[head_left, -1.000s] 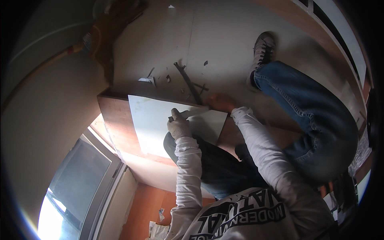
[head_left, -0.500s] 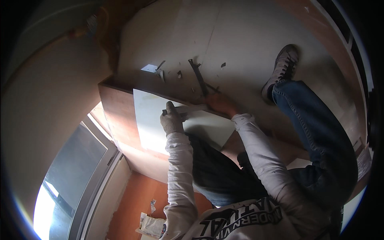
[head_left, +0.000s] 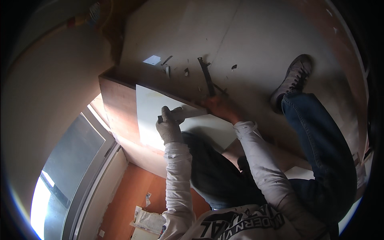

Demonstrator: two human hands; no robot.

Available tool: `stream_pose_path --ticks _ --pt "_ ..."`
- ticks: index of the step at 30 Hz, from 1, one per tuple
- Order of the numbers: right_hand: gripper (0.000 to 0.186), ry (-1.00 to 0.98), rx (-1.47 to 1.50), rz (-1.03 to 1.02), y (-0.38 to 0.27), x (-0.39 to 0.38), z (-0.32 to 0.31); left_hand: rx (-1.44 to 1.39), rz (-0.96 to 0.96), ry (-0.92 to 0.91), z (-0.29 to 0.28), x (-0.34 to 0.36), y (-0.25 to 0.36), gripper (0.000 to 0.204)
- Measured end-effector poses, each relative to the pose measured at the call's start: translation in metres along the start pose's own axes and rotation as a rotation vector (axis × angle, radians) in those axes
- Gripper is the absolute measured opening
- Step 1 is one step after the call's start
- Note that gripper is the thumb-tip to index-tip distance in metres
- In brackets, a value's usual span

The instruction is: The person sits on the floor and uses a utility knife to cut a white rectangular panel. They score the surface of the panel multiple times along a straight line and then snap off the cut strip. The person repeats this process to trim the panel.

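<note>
My left hand, in a pale knitted glove, is closed round one end of a flat pale strip. A dark tip of the strip shows past the glove. At the strip's other end is my bare right hand, its fingers bent and closed on it, partly in shadow. Both hands are over a white sheet, which lies on a wooden box-like piece. My right hand is by the sheet's far edge. My leg covers part of the sheet's near side.
Beyond my right hand, a long dark strip lies on the floor. Small scraps and a white offcut are scattered there. My shoe stands at the right. A window is at the left, with papers below.
My left hand has shifted slightly left and down, tilting the pale strip, and its fingers have changed position. My right hand stays near the sheet's edge. The whole view has shifted a little.
</note>
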State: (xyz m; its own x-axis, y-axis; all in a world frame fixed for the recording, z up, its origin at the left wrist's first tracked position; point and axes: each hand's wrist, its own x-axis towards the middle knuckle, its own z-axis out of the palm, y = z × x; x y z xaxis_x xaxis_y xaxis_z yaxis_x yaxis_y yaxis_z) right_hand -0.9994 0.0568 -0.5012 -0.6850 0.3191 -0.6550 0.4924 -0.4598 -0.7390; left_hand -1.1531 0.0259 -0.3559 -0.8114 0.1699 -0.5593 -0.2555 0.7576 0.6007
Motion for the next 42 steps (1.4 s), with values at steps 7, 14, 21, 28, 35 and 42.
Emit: stream_pose_path --ticks 7,14,21,28,35,42 --pt "0.032 0.087 -0.089 -0.194 0.009 0.016 0.005 0.048 -0.066 0.036 0.005 0.021 0.001 0.049" --pt "0.030 0.092 0.110 -0.059 -0.008 0.034 0.013 -0.009 -0.010 -0.006 0.003 0.040 0.013 0.046" --pt "0.029 0.104 -0.084 -0.183 -0.021 0.050 0.023 -0.091 -0.030 0.027 -0.015 0.043 0.025 0.043" --pt "0.029 0.163 -0.105 -0.288 -0.022 0.076 0.029 -0.072 0.019 0.035 -0.012 0.068 0.034 0.045" --pt "0.026 0.071 -0.191 -0.089 -0.049 0.072 0.025 -0.085 0.105 0.030 -0.027 0.060 0.028 0.053" --pt "0.021 0.260 -0.129 -0.454 -0.103 0.058 0.008 0.003 0.193 -0.021 -0.012 0.002 0.000 0.061"
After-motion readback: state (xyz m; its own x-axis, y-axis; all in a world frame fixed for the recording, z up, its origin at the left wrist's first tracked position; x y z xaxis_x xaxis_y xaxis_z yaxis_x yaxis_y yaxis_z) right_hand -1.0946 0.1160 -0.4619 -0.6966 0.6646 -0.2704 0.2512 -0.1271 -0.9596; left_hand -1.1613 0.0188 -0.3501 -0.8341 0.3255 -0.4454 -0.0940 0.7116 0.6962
